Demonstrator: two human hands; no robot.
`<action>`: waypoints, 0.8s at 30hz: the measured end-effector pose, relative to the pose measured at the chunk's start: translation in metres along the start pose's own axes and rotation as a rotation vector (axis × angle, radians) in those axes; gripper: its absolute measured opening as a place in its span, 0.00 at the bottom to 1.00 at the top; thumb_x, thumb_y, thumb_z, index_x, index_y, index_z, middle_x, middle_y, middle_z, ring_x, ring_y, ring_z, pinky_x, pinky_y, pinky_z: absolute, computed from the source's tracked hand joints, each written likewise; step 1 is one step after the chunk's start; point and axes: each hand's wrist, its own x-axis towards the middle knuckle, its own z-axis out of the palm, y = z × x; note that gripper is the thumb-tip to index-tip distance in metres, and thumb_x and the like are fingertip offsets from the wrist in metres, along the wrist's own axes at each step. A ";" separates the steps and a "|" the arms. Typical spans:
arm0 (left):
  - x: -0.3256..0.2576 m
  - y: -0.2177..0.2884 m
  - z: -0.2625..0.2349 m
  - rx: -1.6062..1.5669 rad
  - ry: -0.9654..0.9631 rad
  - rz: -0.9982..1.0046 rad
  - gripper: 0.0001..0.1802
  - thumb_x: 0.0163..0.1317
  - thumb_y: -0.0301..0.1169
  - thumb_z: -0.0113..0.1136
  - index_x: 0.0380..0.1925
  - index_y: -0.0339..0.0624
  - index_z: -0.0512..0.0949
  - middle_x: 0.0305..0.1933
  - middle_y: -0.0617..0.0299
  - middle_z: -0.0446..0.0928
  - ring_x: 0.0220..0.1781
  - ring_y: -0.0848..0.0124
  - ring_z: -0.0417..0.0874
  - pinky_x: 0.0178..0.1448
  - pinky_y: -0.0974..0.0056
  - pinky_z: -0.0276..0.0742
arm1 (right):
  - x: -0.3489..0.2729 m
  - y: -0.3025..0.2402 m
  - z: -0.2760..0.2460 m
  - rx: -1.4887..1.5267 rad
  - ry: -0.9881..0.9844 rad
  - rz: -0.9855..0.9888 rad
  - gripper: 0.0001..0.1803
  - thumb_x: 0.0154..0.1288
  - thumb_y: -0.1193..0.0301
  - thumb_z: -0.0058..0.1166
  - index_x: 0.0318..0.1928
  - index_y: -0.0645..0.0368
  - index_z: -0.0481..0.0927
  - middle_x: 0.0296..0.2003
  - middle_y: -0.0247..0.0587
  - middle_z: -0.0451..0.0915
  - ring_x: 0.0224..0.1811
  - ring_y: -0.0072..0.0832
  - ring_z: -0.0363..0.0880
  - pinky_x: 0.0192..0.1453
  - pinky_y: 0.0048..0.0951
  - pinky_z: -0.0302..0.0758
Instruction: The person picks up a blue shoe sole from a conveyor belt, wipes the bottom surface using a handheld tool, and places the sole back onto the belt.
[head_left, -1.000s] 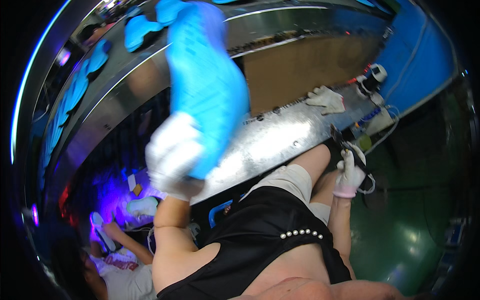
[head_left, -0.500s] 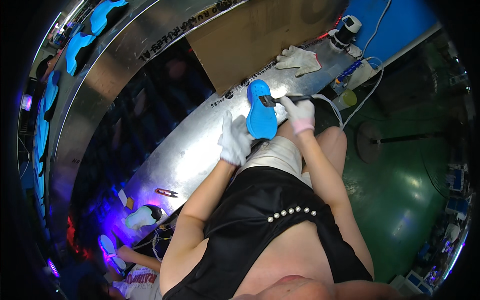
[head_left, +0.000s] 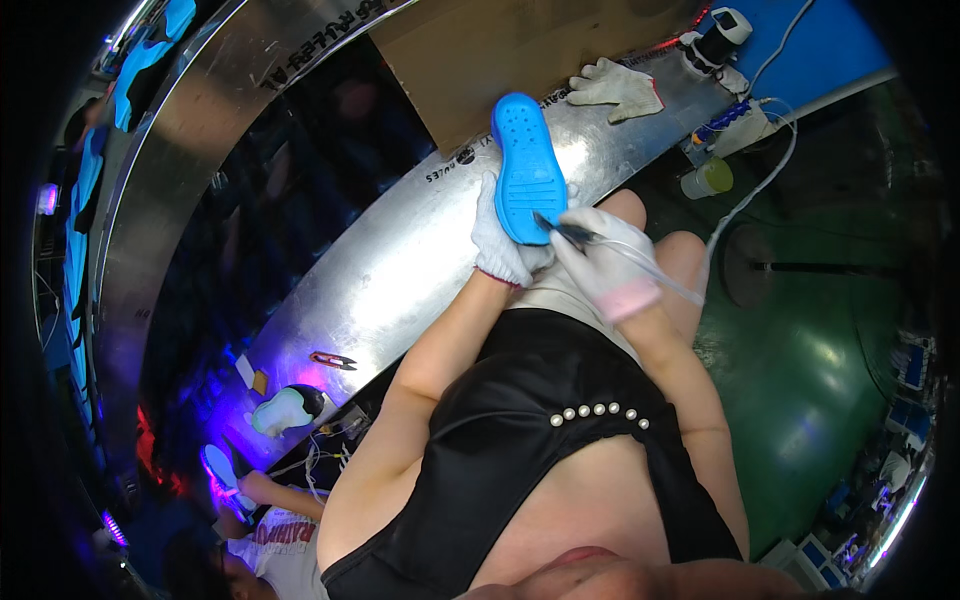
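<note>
A blue shoe sole (head_left: 531,175) with small holes near its far end and grooves at its near end is in my left hand (head_left: 498,235). That hand, in a white glove, wraps the sole's left edge and underside; most of its fingers are hidden beneath. My right hand (head_left: 605,260), gloved in white with a pink cuff, grips a dark-handled brush (head_left: 573,233) trailing a pale tube (head_left: 660,275). The brush's tip meets the sole's near end at the right; motion blurs it somewhat.
A metal bench (head_left: 360,280) holds red thread snips (head_left: 333,360), a spare glove (head_left: 617,90) and a black-and-white device (head_left: 722,40). Cardboard (head_left: 470,60) stands behind. Blue soles (head_left: 82,220) line the far left. Another person's hand (head_left: 258,488) is at lower left, beside a sole.
My left hand has gone from open beside the sole to holding it from the left and beneath. The brush has moved from the sole's upper part to its near end.
</note>
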 end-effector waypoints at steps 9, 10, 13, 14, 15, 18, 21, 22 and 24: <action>-0.012 -0.015 0.038 0.005 -0.349 -0.055 0.43 0.62 0.67 0.35 0.62 0.41 0.63 0.52 0.42 0.74 0.46 0.48 0.79 0.52 0.48 0.78 | 0.000 -0.021 -0.019 0.136 0.157 -0.458 0.08 0.52 0.72 0.63 0.35 0.57 0.81 0.28 0.40 0.81 0.27 0.37 0.80 0.33 0.31 0.76; -0.010 -0.017 0.031 -0.069 -0.321 0.011 0.43 0.62 0.66 0.34 0.62 0.41 0.63 0.52 0.42 0.74 0.45 0.49 0.79 0.48 0.48 0.79 | 0.000 -0.028 -0.028 0.276 0.142 -0.381 0.08 0.52 0.71 0.63 0.34 0.57 0.81 0.28 0.40 0.81 0.28 0.36 0.80 0.34 0.30 0.76; -0.005 -0.013 0.033 -0.105 -0.284 0.058 0.45 0.61 0.68 0.33 0.62 0.41 0.63 0.52 0.40 0.73 0.43 0.49 0.79 0.41 0.49 0.80 | 0.011 -0.018 -0.029 0.226 0.294 -0.236 0.15 0.47 0.70 0.63 0.38 0.59 0.81 0.30 0.40 0.82 0.31 0.33 0.81 0.35 0.28 0.76; -0.010 -0.015 0.034 -0.097 -0.260 0.042 0.46 0.60 0.69 0.34 0.62 0.40 0.63 0.52 0.39 0.73 0.43 0.48 0.79 0.39 0.49 0.80 | -0.001 -0.020 -0.025 0.098 0.245 -0.341 0.15 0.47 0.71 0.62 0.38 0.58 0.80 0.30 0.38 0.81 0.31 0.32 0.81 0.34 0.29 0.76; -0.013 -0.011 0.052 -0.051 -0.287 -0.024 0.47 0.59 0.70 0.34 0.62 0.40 0.62 0.52 0.38 0.72 0.43 0.47 0.79 0.39 0.49 0.80 | -0.011 -0.023 -0.023 -0.033 0.218 -0.459 0.15 0.47 0.71 0.61 0.39 0.56 0.80 0.30 0.36 0.81 0.31 0.32 0.80 0.34 0.30 0.76; -0.010 0.008 0.043 -0.129 -0.426 -0.190 0.53 0.56 0.74 0.34 0.65 0.36 0.59 0.55 0.34 0.70 0.48 0.42 0.78 0.44 0.44 0.79 | -0.025 -0.047 -0.028 0.136 0.090 -0.409 0.09 0.52 0.72 0.59 0.36 0.56 0.81 0.29 0.36 0.81 0.28 0.30 0.80 0.34 0.29 0.76; -0.017 0.012 0.054 0.070 -0.251 0.045 0.53 0.55 0.74 0.35 0.63 0.37 0.61 0.50 0.37 0.72 0.50 0.46 0.77 0.54 0.47 0.76 | -0.004 -0.040 -0.034 0.595 0.209 0.237 0.07 0.53 0.75 0.62 0.35 0.60 0.81 0.30 0.38 0.82 0.29 0.26 0.82 0.35 0.25 0.77; -0.014 0.018 0.052 0.135 -0.245 0.058 0.51 0.56 0.73 0.36 0.63 0.37 0.62 0.51 0.37 0.73 0.49 0.46 0.78 0.54 0.48 0.76 | -0.002 -0.023 -0.026 0.481 0.283 0.052 0.07 0.53 0.74 0.63 0.34 0.59 0.81 0.31 0.38 0.83 0.29 0.28 0.82 0.35 0.25 0.77; -0.012 0.029 0.053 0.155 -0.407 -0.061 0.49 0.58 0.72 0.32 0.64 0.41 0.61 0.56 0.34 0.70 0.50 0.41 0.77 0.42 0.44 0.82 | -0.018 -0.019 -0.019 0.072 0.313 -0.459 0.09 0.52 0.72 0.65 0.36 0.56 0.82 0.31 0.39 0.83 0.31 0.31 0.83 0.34 0.28 0.78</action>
